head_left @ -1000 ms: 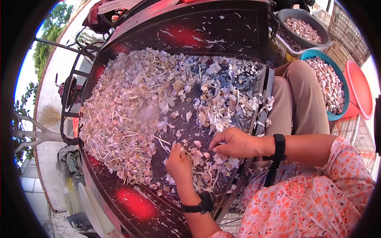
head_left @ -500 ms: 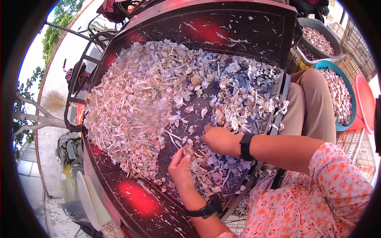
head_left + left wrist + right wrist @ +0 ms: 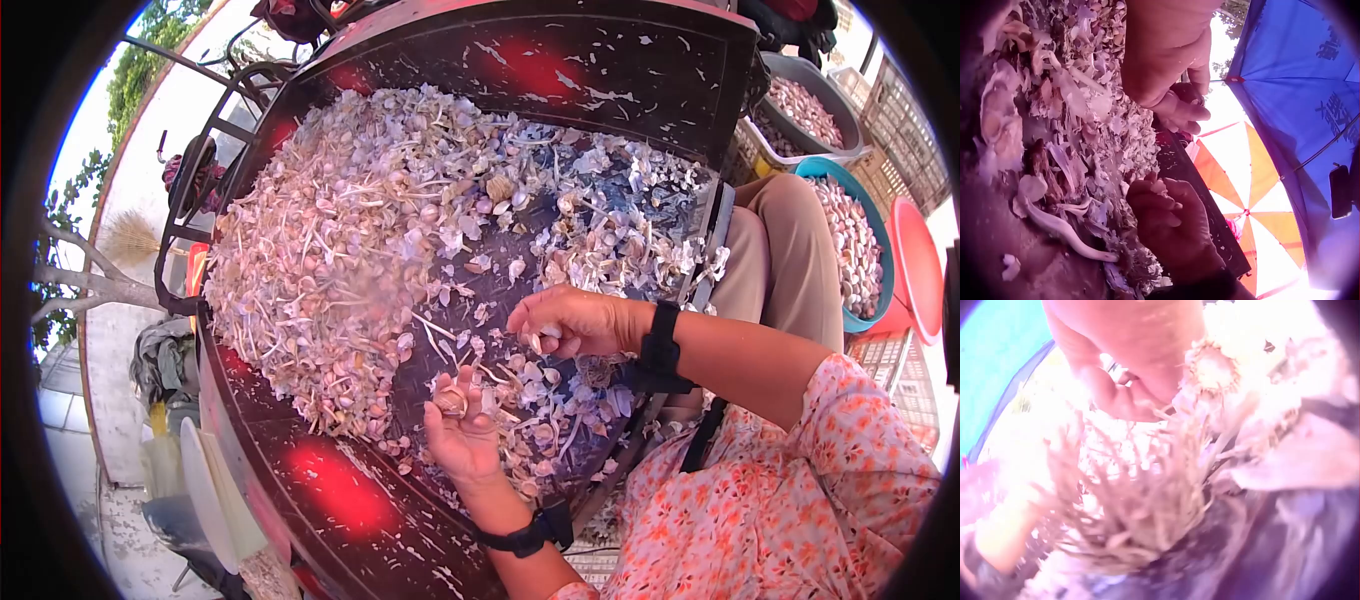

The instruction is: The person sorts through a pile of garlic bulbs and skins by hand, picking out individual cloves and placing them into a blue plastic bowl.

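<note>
My left hand (image 3: pixel 465 440) is palm up above the littered dark surface, its fingers curled round a garlic piece (image 3: pixel 450 402). To its upper right, my right hand (image 3: pixel 585 322) holds pale garlic cloves (image 3: pixel 543 338) in curled fingers. The two hands are apart. In the left wrist view the left hand (image 3: pixel 1169 56) fills the top with a dark, shaded piece in its fingers, and the right hand (image 3: pixel 1172 225) is below. A dry root clump (image 3: pixel 1135 506) lies below the right hand (image 3: pixel 1129 356) in the overexposed right wrist view.
A large heap of garlic and skins (image 3: pixel 320 270) covers the left of the dark tray (image 3: pixel 620 75). Loose skins (image 3: pixel 610 250) lie near the knees (image 3: pixel 790 260). At the right stand a teal basin of cloves (image 3: pixel 850 245), a grey tub (image 3: pixel 805 110) and a red basin (image 3: pixel 915 270).
My hands have separated from close together over a garlic piece. The left has turned palm up and moved slightly down; the right has turned, showing cloves in its fingers. The head view has shifted.
</note>
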`<action>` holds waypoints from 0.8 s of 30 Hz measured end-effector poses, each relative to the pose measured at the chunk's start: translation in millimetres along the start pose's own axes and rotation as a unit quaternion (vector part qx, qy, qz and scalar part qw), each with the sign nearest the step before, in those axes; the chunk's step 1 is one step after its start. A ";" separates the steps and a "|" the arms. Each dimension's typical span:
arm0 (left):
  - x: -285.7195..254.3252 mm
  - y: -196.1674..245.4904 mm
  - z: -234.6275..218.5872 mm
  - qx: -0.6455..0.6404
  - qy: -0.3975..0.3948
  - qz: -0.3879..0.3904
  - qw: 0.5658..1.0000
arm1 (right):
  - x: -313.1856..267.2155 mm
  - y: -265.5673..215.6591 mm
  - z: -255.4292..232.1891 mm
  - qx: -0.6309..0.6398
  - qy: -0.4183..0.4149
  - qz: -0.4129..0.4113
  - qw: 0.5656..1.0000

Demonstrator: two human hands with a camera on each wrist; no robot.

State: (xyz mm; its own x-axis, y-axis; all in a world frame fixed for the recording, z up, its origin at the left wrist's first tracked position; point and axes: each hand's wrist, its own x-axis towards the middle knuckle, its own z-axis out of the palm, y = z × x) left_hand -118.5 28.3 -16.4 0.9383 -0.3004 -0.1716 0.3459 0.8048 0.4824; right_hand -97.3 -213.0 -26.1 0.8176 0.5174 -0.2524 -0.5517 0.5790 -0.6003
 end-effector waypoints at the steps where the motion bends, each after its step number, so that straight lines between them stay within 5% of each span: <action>1: -0.8 -0.2 0.2 -0.002 0.001 0.001 1.000 | -4.5 -1.8 2.5 -0.001 0.001 0.002 1.000; 3: -2.0 -0.3 0.3 -0.031 -0.041 -0.010 0.999 | -14.0 -4.5 6.9 0.119 0.017 0.016 0.993; 5: -1.1 -1.5 -4.2 -0.038 -0.048 -0.010 0.998 | -15.1 0.3 11.6 0.049 0.020 0.002 0.999; 6: -2.0 -1.6 -5.9 -0.031 -0.043 -0.007 0.999 | -17.3 1.6 16.6 -0.109 0.038 0.006 0.993; 7: -2.7 -1.9 -7.1 -0.024 -0.039 -0.003 0.999 | -18.7 4.0 20.1 -0.264 0.054 0.009 0.963; 8: -3.8 -2.3 -7.6 -0.025 -0.038 -0.002 0.999 | -11.7 15.2 13.9 -0.436 0.064 -0.082 0.894; 9: -4.8 -2.6 -7.6 -0.004 -0.028 -0.002 1.000 | -9.4 22.7 11.8 -0.437 0.063 -0.081 0.894; 11: -5.6 -3.0 -8.1 0.016 -0.019 -0.002 1.000 | -9.8 31.7 13.4 -0.705 0.076 -0.176 0.682; 12: -5.9 -3.0 -8.5 0.049 0.024 -0.007 0.998 | -14.5 31.8 20.7 -0.732 0.079 -0.102 0.669; 15: -7.5 -8.1 0.8 0.161 0.065 0.003 0.985 | -13.4 40.7 22.0 -0.768 0.070 -0.105 0.627; 17: -5.9 -17.4 15.5 0.241 0.060 0.017 0.968 | -14.8 38.9 20.5 -0.760 0.065 -0.103 0.639; 20: -3.1 -31.5 42.7 0.717 0.095 0.074 0.686 | -21.0 30.8 21.5 -0.749 0.062 -0.107 0.651; 21: -1.8 -34.1 52.4 0.718 0.094 0.073 0.686 | -22.3 28.3 21.4 -0.748 0.063 -0.113 0.651; 23: 3.6 -43.3 67.8 0.932 0.043 0.042 0.356 | -18.5 26.5 15.2 -0.730 0.072 -0.120 0.669; 24: 8.5 -50.2 61.8 0.951 0.024 0.065 0.301 | -17.4 25.2 11.6 -0.712 0.078 -0.127 0.686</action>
State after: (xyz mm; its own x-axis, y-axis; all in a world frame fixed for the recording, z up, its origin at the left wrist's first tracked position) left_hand -128.3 -46.4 10.9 0.9579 -0.2848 -0.0353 -0.2802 -0.9548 0.0996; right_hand -127.4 -200.1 -28.1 0.9265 0.3761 -0.0143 0.2408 -0.6217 -0.7453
